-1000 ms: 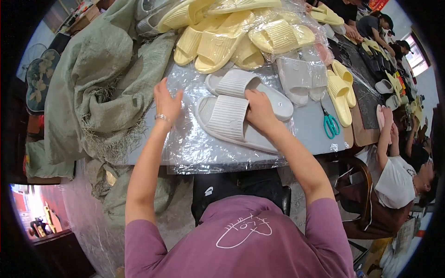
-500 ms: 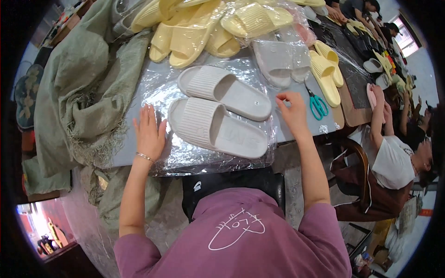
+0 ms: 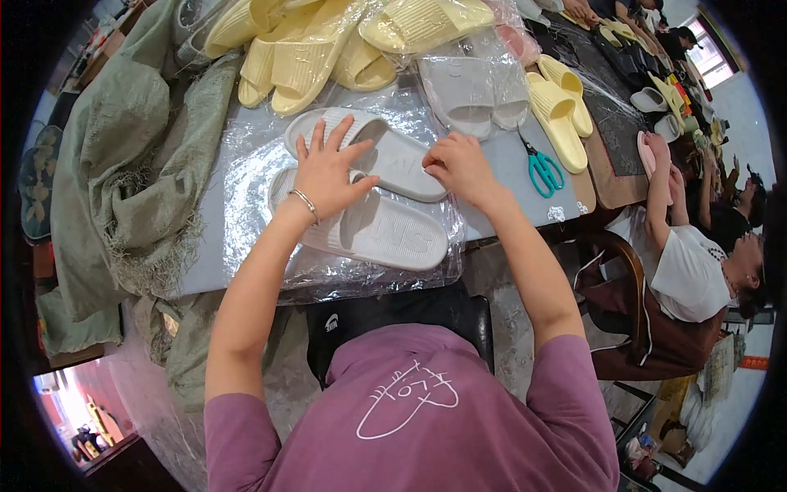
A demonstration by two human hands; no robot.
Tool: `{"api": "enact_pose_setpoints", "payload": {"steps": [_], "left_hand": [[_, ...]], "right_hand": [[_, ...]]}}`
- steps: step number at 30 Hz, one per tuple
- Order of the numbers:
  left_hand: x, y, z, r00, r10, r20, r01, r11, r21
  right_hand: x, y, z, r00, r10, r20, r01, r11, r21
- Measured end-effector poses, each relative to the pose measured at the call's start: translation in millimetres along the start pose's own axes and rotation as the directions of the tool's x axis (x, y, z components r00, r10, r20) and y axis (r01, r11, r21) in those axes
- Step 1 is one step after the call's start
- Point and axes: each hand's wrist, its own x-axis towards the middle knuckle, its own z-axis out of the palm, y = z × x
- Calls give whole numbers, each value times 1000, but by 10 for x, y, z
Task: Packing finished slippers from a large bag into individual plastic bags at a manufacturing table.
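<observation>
All the fingers of the left hand [image 3: 328, 180] are spread wide, and the strap of the far grey slipper [image 3: 402, 161] is partly covered by them. A shiny bangle [image 3: 304, 205] is worn on that wrist. The right hand [image 3: 461, 168] is bent narrow, with its fingertips drawn close together at the heel of the same slipper. A tiny white spot can be seen there, but whether it is held cannot be told.

The near grey slipper [image 3: 402, 238] is set just beside the far one, and its strap is mostly hidden by the left hand and wrist. Both toes are turned to the left. Clear plastic [image 3: 246, 180] is spread under the pair on the grey table [image 3: 475, 223].

Past the right hand, green scissors [image 3: 544, 172] are laid near a yellow pair [image 3: 556, 115]. Another grey pair [image 3: 459, 94] is wrapped in plastic. At the back, yellow slippers [image 3: 305, 70] are heaped up. On the left, a big green sack [image 3: 115, 156] is draped in folds. Far to the right, a pink slipper [image 3: 644, 152] is held by a person in a white shirt [image 3: 689, 271].
</observation>
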Motion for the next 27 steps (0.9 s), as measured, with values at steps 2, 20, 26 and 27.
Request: {"api": "enact_pose_setpoints", "payload": {"steps": [2,20,26,27], "left_hand": [[5,2,27,998,3,-59,-6,999,-38],[30,57,9,998,-14,-54,12,999,-35],[40,37,49,997,-5,-76,2,999,-48],[31,19,57,996,-18,-83,15,999,-34]], "right_hand": [[23,31,-6,1000,7,31,-8,999,53],[-22,45,93,994,-72,-79,65,994,-86],[-294,-123,-28,982,-10,-186,2,999,-45],[-357,-144,-52,973,9,-232,-8,1000,7]]}}
